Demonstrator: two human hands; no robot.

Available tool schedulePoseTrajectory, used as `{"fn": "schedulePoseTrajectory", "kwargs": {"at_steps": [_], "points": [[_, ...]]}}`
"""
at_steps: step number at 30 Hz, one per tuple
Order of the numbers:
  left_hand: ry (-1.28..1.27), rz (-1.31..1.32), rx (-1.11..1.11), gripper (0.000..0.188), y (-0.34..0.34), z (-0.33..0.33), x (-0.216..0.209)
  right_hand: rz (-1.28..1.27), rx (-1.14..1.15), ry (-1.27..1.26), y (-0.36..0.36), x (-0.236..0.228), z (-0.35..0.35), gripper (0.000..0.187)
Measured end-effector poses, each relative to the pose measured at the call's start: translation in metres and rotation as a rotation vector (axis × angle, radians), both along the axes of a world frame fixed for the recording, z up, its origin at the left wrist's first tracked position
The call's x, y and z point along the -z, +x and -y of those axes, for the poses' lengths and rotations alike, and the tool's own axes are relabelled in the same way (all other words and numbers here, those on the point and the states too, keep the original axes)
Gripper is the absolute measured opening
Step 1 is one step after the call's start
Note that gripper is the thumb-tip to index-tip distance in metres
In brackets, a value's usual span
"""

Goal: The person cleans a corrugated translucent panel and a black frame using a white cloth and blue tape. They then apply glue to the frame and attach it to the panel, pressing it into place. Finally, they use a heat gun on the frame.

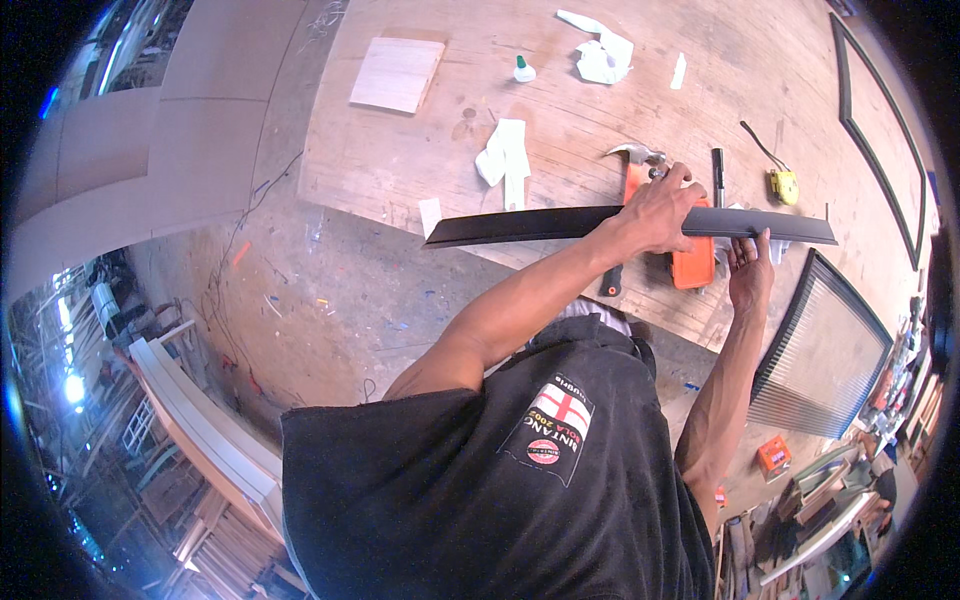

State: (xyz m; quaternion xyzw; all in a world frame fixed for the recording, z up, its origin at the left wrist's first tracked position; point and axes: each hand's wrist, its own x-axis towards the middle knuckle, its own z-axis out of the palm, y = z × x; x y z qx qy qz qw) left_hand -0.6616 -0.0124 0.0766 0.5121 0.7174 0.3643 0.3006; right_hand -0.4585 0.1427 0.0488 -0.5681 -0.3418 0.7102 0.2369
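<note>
A long black strip stretches left to right above the near edge of the wooden table. My left hand reaches over its middle, with the fingers bent and closed around it. Further right, my right hand holds the strip from its near side, fingertips at the edge. Partly hidden behind my left hand and the strip is a claw hammer on the table. Below the strip, between my hands, lies an orange plastic item. A dark-handled tool points away just beyond the strip.
On the table are a yellow tape measure, a small green-capped bottle, white cloths and a pale board. A slim black frame lies far right. A ribbed panel stands beside my right arm.
</note>
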Motion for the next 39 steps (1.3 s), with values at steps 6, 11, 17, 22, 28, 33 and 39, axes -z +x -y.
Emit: {"fn": "schedulePoseTrajectory", "kwargs": {"at_steps": [6, 11, 17, 22, 28, 33, 39], "points": [[0.307, 0.061, -0.244, 0.05, -0.001, 0.042, -0.044, 0.177, 0.171, 0.165, 0.014, 0.002, 0.008, 0.06], [0.335, 0.26, -0.609, 0.033, 0.039, 0.166, -0.018, 0.366, -0.04, 0.679, -0.008, -0.046, 0.058, 0.049], [0.375, 1.168, -1.656, 0.046, 0.028, 0.279, 0.06, 0.553, -0.748, 1.09, -0.031, -0.066, 0.116, 0.04], [0.616, 1.311, -1.627, 0.058, -0.004, 0.308, 0.052, 0.486, -1.15, 1.222, -0.078, -0.073, 0.149, 0.049], [0.64, 1.271, -1.54, 0.054, -0.013, 0.305, 0.045, 0.428, -1.433, 1.307, -0.101, -0.058, 0.175, 0.069], [0.681, 1.316, -1.53, 0.048, -0.014, 0.3, 0.048, 0.423, -1.567, 1.376, -0.125, -0.056, 0.179, 0.073], [0.671, 1.28, -1.59, 0.042, -0.016, 0.301, 0.05, 0.334, -1.656, 1.459, -0.159, -0.051, 0.216, 0.075]]}}
